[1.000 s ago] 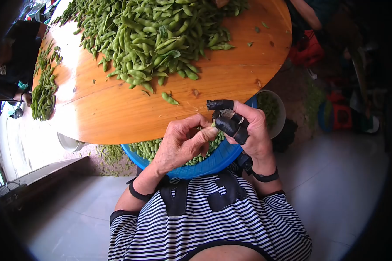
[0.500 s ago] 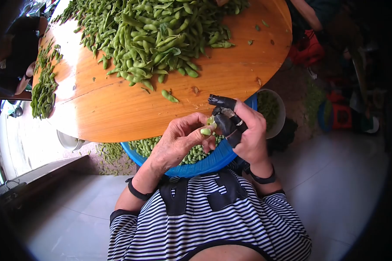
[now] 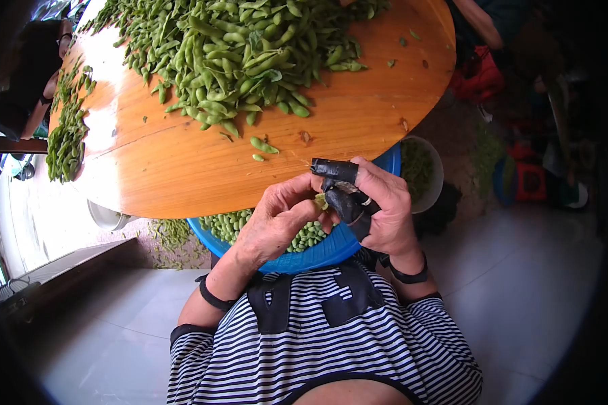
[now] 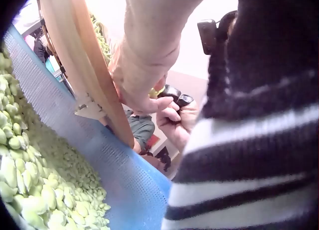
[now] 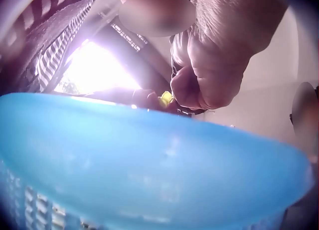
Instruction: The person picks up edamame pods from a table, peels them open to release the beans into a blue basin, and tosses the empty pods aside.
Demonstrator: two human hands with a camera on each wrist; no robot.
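Observation:
In the head view a green pod (image 3: 321,201) is pinched between the thumb and fingers of my left hand (image 3: 275,217). My right hand (image 3: 385,208), black coverings on its fingers, meets it there with curled fingers against the pod. Both hands are over the near part of a blue basket (image 3: 317,260) of shelled beans (image 3: 224,225). The right wrist view has the yellow-green pod (image 5: 166,99) beside my right hand (image 5: 212,56), behind the basket's rim (image 5: 149,120). My left hand (image 4: 142,80) partly hides the pod in the left wrist view.
A wooden table (image 3: 203,185) bears a large heap of pods (image 3: 230,61) and a smaller pile (image 3: 67,145) at the left. Two loose green pieces lie near its front edge. A pale bucket (image 3: 431,175) stands at the right. Another person's arm (image 3: 42,108) is at the far left.
The bright green bean seen at my left thumb is gone from there. A small green piece now lies on the table below the loose pod. My right hand has tilted inward slightly.

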